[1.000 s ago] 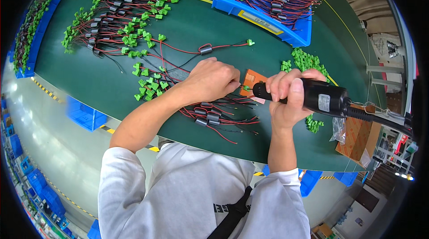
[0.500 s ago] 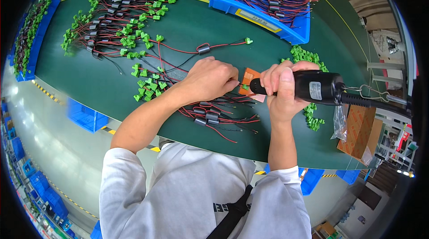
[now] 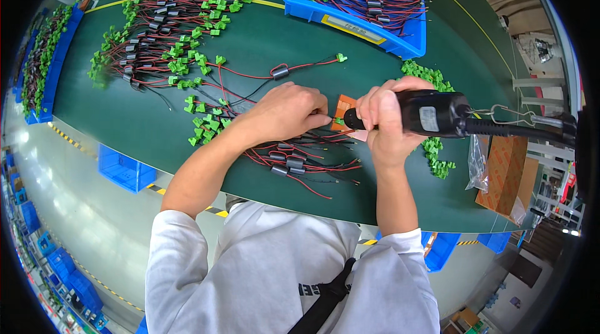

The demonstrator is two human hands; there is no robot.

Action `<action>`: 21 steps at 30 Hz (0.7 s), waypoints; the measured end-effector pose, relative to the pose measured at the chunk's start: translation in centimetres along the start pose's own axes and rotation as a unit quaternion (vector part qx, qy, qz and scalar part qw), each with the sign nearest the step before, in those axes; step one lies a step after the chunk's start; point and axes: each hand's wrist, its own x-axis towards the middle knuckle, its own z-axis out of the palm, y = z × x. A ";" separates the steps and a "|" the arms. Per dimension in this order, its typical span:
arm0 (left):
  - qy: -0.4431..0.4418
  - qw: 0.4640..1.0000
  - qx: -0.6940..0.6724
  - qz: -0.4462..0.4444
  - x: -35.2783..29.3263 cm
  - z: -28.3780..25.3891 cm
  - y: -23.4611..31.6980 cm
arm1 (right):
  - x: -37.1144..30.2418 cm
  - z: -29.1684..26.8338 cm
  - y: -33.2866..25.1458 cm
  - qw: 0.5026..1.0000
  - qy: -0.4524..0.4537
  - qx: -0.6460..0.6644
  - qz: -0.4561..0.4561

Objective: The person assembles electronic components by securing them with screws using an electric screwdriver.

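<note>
Right hand (image 3: 390, 123): fingers wrapped around a black power tool (image 3: 431, 112).
Left hand (image 3: 286, 109): fingers curled; whether anything was pinched could not be told.
Green connector (image 3: 339, 121): seen on an orange block (image 3: 344, 104), between the left fingertips and the tool's tip.
Wire bundle (image 3: 295, 163): spread on the counter (image 3: 269, 34), below the left hand.

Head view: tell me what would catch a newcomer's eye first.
Probably the chunky black tool in the right hand, right of centre. Then the heap of red and black wires with bright green ends at upper left, and the blue bin at top, right of centre.
</note>
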 end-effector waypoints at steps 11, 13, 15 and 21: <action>0.123 0.985 0.106 -0.051 -0.5 -3.1 -0.2 | 5.1 -7.9 -3.7 0.994 -0.088 0.021 -0.057; 0.168 0.976 0.116 -0.075 -0.3 -2.8 0.0 | 5.5 -10.0 -3.1 0.993 0.022 -0.070 0.089; 0.184 0.978 0.082 -0.049 0.1 -2.6 0.1 | 5.2 -13.5 -0.5 0.946 -0.057 -0.318 0.039; 0.173 0.973 0.147 -0.047 -1.2 -4.6 -0.8 | 3.1 -13.4 2.1 0.730 -0.177 -0.660 -0.002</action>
